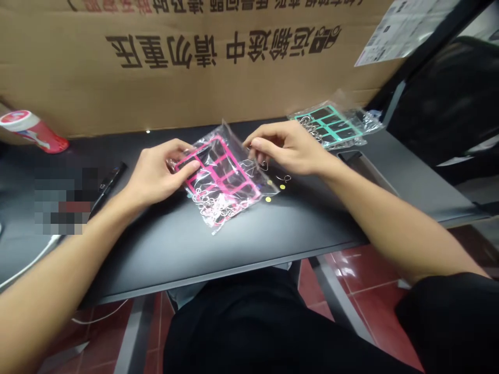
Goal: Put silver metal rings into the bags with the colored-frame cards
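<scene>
A clear plastic bag [230, 179] lies on the black desk [167, 244], holding a pink frame-shaped sheet [216, 166] with black panels and several silver wire rings. My left hand [158, 174] rests on the bag's left side, gripping its edge. My right hand [286, 148] pinches the bag's upper right edge, close to a small wire loop [264, 165]. Two yellow dots [268, 199] and a small metal ring [284, 179] lie just right of the bag. Farther back sits a second bag [331, 124], with a teal frame sheet and metal rings inside.
A large printed cardboard box [195, 62] stands along the desk's back. A red-and-white bottle [33, 131] lies at the left, near a black pen [111, 183] and a pixelated patch. Below the desk's front edge are my black-clad legs [241, 322] and red floor tiles [366, 280].
</scene>
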The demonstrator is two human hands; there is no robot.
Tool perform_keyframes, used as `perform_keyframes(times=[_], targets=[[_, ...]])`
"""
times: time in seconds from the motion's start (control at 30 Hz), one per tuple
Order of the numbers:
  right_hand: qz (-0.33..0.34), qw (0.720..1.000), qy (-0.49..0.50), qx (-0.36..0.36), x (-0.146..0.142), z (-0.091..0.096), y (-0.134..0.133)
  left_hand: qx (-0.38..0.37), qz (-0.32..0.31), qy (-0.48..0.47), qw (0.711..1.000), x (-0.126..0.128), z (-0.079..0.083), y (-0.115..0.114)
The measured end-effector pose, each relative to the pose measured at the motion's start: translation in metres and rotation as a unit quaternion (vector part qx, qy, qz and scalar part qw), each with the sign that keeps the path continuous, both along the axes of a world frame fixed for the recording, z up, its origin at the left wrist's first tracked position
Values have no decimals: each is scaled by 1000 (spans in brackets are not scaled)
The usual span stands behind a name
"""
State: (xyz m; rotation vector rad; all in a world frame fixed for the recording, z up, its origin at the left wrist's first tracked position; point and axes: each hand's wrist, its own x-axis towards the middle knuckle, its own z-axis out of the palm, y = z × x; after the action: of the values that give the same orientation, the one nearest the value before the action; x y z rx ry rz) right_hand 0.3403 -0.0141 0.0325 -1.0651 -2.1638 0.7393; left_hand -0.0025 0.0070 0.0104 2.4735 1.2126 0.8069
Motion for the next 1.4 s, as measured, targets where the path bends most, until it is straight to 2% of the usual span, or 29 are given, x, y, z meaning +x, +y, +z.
perform_keyframes(times=[0.1, 0.2, 0.3, 0.43, 0.63, 0.77, 0.9, 1.03, 1.17, 1.3, 1.4], targets=[[-23, 993, -111, 40, 16, 7, 8, 116, -15, 83, 990, 0, 3, -1], [8, 979, -198, 49, 27, 9, 15, 163, -35, 82, 983, 3, 7, -5], [44, 968, -239, 56, 28, 2, 20, 125, -72, 115, 983, 8, 6, -10], [40, 963, -263, 34, 24, -4, 21, 26, -103, 138, 985, 14, 2, -13], [10, 960, -277, -25, 22, 1, 14, -2, -176, 92, 980, 19, 5, -15], [9, 961, -276, -33, 20, 6, 11, 3, -196, 101, 975, 18, 5, -13], [28, 962, -266, -50, 32, 17, 12, 22, -191, 120, 974, 12, -2, -6], [37, 945, -306, -114, 47, 24, 13, 51, -209, 126, 968, 9, -8, -2], [59, 926, -337, -158, 45, 24, 12, 78, -231, 118, 963, 8, -9, -3], [93, 928, -313, -178, 35, 23, 11, 97, -248, 115, 957, 7, -9, -4], [86, 942, -289, -150, 33, 23, 13, 108, -251, 113, 955, 7, -10, -5]])
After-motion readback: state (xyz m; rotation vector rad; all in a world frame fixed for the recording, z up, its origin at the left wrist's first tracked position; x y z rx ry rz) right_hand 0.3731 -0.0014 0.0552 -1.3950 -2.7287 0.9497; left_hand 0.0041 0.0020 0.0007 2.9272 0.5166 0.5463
